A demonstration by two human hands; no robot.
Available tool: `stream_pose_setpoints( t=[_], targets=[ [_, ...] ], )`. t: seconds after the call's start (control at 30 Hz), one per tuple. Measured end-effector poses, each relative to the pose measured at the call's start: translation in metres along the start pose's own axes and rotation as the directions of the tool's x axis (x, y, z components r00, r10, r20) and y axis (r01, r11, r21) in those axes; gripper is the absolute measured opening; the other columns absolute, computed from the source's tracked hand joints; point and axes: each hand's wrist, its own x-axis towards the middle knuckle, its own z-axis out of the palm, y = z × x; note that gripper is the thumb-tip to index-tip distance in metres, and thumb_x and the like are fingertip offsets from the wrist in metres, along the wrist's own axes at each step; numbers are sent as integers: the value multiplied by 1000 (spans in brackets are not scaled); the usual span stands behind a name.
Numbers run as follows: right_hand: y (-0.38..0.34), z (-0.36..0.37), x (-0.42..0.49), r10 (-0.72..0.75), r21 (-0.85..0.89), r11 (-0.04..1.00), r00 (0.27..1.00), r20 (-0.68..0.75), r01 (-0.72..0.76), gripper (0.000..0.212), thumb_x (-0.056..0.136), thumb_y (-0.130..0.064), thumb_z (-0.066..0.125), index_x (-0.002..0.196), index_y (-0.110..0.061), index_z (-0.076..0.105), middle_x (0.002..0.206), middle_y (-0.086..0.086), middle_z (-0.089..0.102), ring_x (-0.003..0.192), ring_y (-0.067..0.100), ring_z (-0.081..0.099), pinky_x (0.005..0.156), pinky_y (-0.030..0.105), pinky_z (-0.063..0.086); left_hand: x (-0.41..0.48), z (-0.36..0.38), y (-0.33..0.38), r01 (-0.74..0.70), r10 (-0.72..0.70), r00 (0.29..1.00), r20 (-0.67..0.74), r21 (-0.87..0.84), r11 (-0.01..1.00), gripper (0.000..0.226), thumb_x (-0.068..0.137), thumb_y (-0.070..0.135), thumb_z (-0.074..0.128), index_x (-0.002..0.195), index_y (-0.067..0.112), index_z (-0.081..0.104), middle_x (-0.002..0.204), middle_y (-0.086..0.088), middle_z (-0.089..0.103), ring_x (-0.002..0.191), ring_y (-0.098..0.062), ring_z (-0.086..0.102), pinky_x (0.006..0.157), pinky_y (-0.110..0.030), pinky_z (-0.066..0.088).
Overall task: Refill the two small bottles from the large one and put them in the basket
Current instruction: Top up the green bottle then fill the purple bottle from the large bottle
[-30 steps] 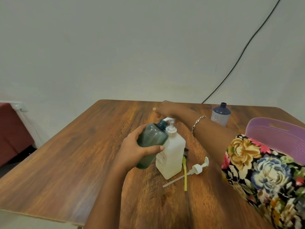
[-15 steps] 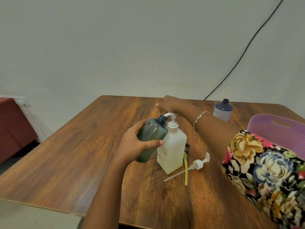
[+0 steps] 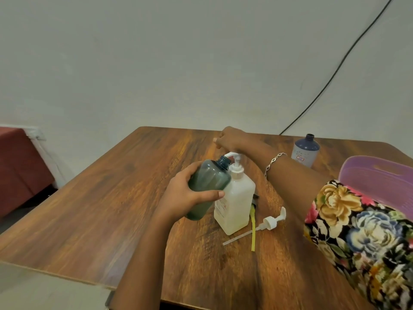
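Little has shifted in the last second. Your left hand [image 3: 192, 198] still wraps fingers and thumb round the tilted green bottle [image 3: 207, 182], whose open mouth is against the spout of the large white bottle [image 3: 237, 202]. Your right hand [image 3: 230, 139] stays on that bottle's pump head [image 3: 233, 155]; whether its fingers curl, you cannot tell. You are likely mid-pump on the first refill. The blue bottle [image 3: 305, 151] waits uncapped behind and right of the white one, and the basket [image 3: 380, 171] sits further right.

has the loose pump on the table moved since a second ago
No, the loose pump still lies just right of the white bottle's base, as before.
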Motion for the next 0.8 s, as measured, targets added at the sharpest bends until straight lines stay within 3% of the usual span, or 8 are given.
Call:
stream_pose_setpoints(
  t=[0.17,0.27,0.43,0.57,0.8],
  targets=[
    [3,7,1,5,-70,998,999,35,-3,33,98,-29,43,101,-2,62,88,6,58,74,17,51,63,27,38,0,0,1,4,-4,1000,-3,-1,1000,84,42,64,70,120,43,47,115,15,57,101,-6,57,80,-25,50],
    [7,15,-3,21,-144,989,1000,3,-21,30,97,-29,45,78,-9,56,72,2,52,68,18,51,58,27,36,1,1,-2,16,-16,1000,14,7,1000,87,42,64,70,122,42,46,116,13,57,101,-7,57,82,-28,52],
    [4,11,-5,15,-77,997,1000,0,-15,29,98,-28,44,93,-6,63,73,1,53,68,16,50,56,26,35,2,0,-1,15,-15,1000,18,31,999,89,42,65,69,124,40,46,117,11,56,102,-8,56,84,-31,52],
    [-1,-5,-4,15,-122,992,1000,-14,-16,35,97,-31,46,69,-9,45,64,1,43,58,14,41,53,26,30,0,-5,2,4,-4,1000,10,24,1000,91,41,65,68,125,37,47,115,11,57,100,-7,57,78,-25,50],
    [1,6,-4,28,-206,978,998,-61,-40,34,98,-28,44,69,-12,43,66,0,44,65,16,47,56,26,33,0,-7,-1,11,-11,1000,3,27,1000,95,41,65,69,128,36,46,117,12,56,101,-8,56,80,-27,51]
  ],
)
